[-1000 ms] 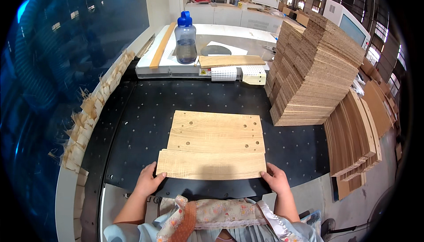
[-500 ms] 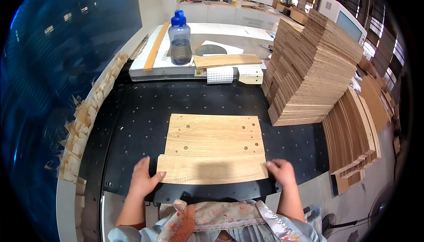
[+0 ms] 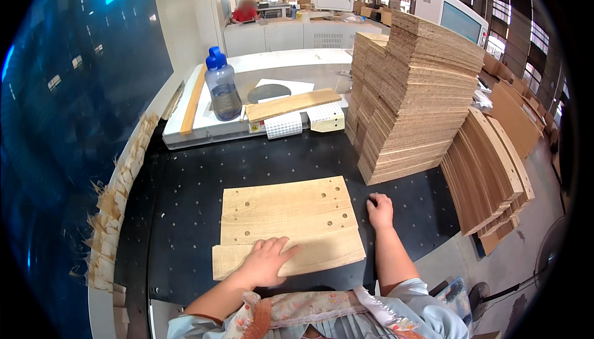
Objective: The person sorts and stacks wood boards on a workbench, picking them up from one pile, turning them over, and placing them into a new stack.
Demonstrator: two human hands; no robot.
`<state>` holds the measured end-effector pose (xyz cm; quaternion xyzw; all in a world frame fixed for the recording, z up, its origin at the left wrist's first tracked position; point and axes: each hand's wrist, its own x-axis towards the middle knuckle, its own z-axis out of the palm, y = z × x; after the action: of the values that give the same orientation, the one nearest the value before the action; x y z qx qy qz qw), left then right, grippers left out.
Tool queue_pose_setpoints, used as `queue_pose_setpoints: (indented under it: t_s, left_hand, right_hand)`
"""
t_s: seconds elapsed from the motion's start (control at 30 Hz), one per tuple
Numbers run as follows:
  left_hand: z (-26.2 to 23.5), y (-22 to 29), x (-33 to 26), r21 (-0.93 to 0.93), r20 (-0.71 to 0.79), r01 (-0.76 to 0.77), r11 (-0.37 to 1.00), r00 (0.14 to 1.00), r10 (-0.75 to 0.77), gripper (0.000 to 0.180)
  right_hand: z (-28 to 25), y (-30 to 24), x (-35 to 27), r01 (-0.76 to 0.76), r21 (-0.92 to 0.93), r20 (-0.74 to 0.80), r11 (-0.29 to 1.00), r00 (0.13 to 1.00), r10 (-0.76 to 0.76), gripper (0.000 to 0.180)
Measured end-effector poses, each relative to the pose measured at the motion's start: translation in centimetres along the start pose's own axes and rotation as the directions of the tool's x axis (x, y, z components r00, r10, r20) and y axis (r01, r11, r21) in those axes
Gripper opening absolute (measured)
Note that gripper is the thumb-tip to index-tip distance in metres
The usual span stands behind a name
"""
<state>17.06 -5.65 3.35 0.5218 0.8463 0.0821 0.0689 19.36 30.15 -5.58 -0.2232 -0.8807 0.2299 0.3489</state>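
In front of me lie two pale wood-grain boards on a black table (image 3: 185, 209). The far board (image 3: 288, 209) has several drilled round holes. A plain, narrower board (image 3: 331, 252) lies along its near side, seemingly overlapping its edge. My left hand (image 3: 266, 261) rests on the left half of the plain board, palm down, fingers spread. Just right of the far board, apart from its edge, my right hand (image 3: 380, 210) is over the table with fingers curled in; I see nothing held in it.
A tall stack of particle boards (image 3: 411, 104) stands at the right, beside stacked wood-faced panels (image 3: 479, 178). Beyond the table are a blue-capped bottle (image 3: 223, 91) and a wooden strip (image 3: 294, 104) on a white machine part (image 3: 185, 122). Ragged tape-like scraps (image 3: 117, 196) line the left edge. A person (image 3: 245, 12) sits far off.
My left hand has moved from the plain board's left end onto its top. My right hand has left its right end, moved farther forward and curled its fingers. The view has shifted.
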Motion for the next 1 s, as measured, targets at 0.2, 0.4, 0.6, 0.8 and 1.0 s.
queue_pose_setpoints:
  t_s: [0.2,0.4,0.6,0.8,1.0]
  left_hand:
    - [-0.3,-0.2,0.2,-0.025,0.019,-0.002,1.0,1.0,0.002,0.084]
    - [-0.4,-0.3,0.2,-0.028,0.036,-0.005,1.0,0.999,0.006,0.085]
    - [-0.8,0.0,0.3,-0.039,0.058,0.014,0.999,0.998,-0.012,0.083]
    - [-0.7,-0.2,0.2,-0.068,0.014,0.019,0.998,1.0,-0.018,0.081]
    - [0.2,-0.5,0.3,-0.013,0.001,0.0,1.0,1.0,0.0,0.078]
  right_hand:
    - [-0.1,-0.8,-0.5,0.031,0.014,0.019,0.999,0.999,-0.031,0.015]
    - [0.0,-0.7,-0.4,0.024,0.03,0.025,0.999,0.999,-0.024,0.014]
    - [-0.5,-0.6,-0.5,-0.017,0.031,0.067,0.999,0.998,0.014,0.016]
    - [-0.1,-1.3,-0.4,0.033,-0.003,0.023,0.999,0.999,-0.033,0.013]
    - [-0.4,-1.7,-0.4,-0.005,-0.065,0.072,0.998,0.997,0.009,0.013]
